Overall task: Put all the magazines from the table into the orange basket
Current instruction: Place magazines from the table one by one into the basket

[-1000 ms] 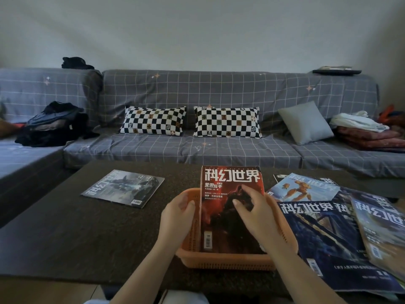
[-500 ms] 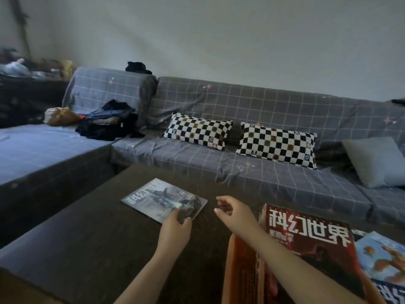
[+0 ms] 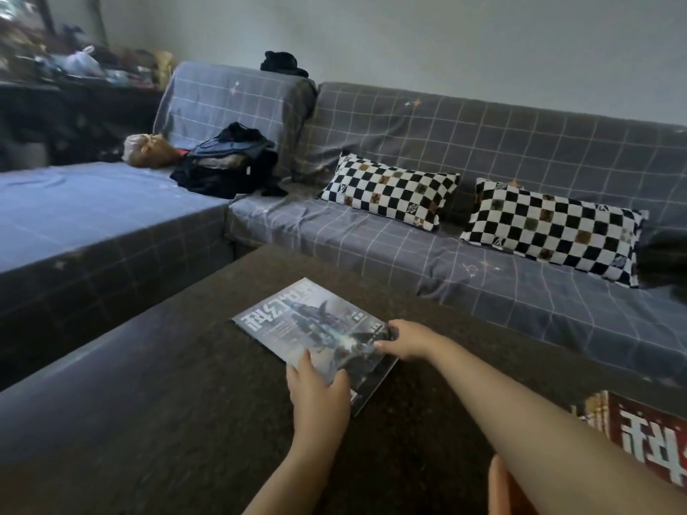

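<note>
1. Both hands are on one grey-blue magazine [image 3: 312, 328] that lies flat on the dark table [image 3: 156, 395]. The left hand [image 3: 316, 394] grips its near corner, thumb on the cover and fingers curled at the edge. The right hand [image 3: 407, 338] pinches the right-hand corner, fingertips on the cover.
2. Whether the magazine has left the tabletop at all I cannot tell; it looks flat against it.
3. Magazines in view, counted: two. The second is a red magazine [image 3: 647, 436] at the right edge of the frame, cut off by the border and partly behind the right forearm.
4. One orange basket [image 3: 500, 488] shows only as a sliver of rim at the bottom, under the right forearm. The red magazine sits just beside that rim, but whether it lies inside cannot be told.
5. Behind the table runs one grey checked sofa [image 3: 409, 232] with an extended section on the left.
6. On the sofa: two black-and-white chequered cushions [image 3: 390, 191], well apart from the table, and one pile of dark clothes [image 3: 230, 169] in the corner.
</note>
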`<control>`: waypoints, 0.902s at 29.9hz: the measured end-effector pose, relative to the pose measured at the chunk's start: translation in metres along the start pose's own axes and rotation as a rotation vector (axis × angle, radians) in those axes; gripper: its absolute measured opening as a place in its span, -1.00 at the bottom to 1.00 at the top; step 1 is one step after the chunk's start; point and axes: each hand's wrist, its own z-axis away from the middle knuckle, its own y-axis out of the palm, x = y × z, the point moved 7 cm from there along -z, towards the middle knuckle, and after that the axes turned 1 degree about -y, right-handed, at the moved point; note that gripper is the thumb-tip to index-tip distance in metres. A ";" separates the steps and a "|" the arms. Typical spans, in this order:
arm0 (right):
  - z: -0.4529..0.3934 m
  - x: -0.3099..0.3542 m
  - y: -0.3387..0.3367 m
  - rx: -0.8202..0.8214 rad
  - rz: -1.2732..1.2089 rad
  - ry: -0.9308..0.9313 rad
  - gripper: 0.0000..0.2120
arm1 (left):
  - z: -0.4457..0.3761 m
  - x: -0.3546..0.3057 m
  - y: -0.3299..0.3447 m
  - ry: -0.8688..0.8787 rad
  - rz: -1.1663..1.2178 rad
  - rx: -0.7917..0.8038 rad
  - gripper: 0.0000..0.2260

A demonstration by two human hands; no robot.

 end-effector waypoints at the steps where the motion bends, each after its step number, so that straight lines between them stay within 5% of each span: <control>1: -0.003 -0.002 0.000 -0.007 0.009 0.014 -0.31 | -0.002 0.002 0.000 0.000 0.038 -0.020 -0.40; 8: 0.006 -0.015 -0.004 -0.050 0.001 0.076 -0.52 | -0.023 0.021 -0.019 -0.197 0.278 -0.138 -0.33; 12: 0.030 -0.021 0.004 -0.007 -0.117 0.123 -0.54 | -0.018 0.022 -0.016 -0.261 0.271 0.010 -0.47; 16: 0.064 -0.020 0.012 0.022 -0.195 0.182 -0.46 | 0.000 0.022 -0.024 -0.181 0.287 0.100 -0.49; 19: 0.093 -0.014 0.010 0.022 -0.307 0.152 -0.60 | 0.019 0.013 -0.046 -0.072 0.326 0.105 -0.53; 27: 0.204 0.021 -0.022 -0.143 -0.925 -0.055 -0.62 | 0.095 -0.037 -0.098 0.159 0.483 0.269 -0.62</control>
